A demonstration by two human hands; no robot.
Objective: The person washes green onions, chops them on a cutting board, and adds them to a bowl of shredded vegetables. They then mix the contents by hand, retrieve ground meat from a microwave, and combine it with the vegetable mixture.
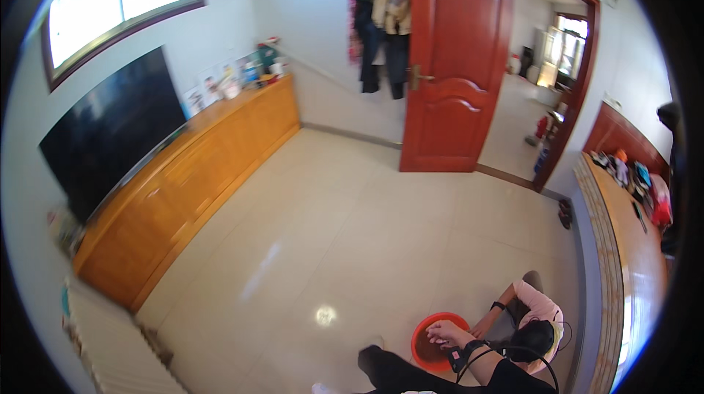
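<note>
A red basin (456, 316) stands on the floor at the lower right, with brown contents that I cannot make out. My right hand (447, 333) reaches over it from the lower edge, its fingers loosely bent and apart, with nothing visible in them. A dark band and a small boxy device (460, 357) sit at my right wrist. Beside the basin crouches another person in a pale pink top (546, 302); this person's hand (482, 328), below a black wristband, is at the basin's right rim. My left hand does not show.
My dark-trousered leg (396, 373) lies left of the basin. A long wooden cabinet (220, 166) with a television (117, 130) runs along the left wall. A red door (458, 64) stands ajar at the back. On the right is a wooden surface (638, 269) with piled items.
</note>
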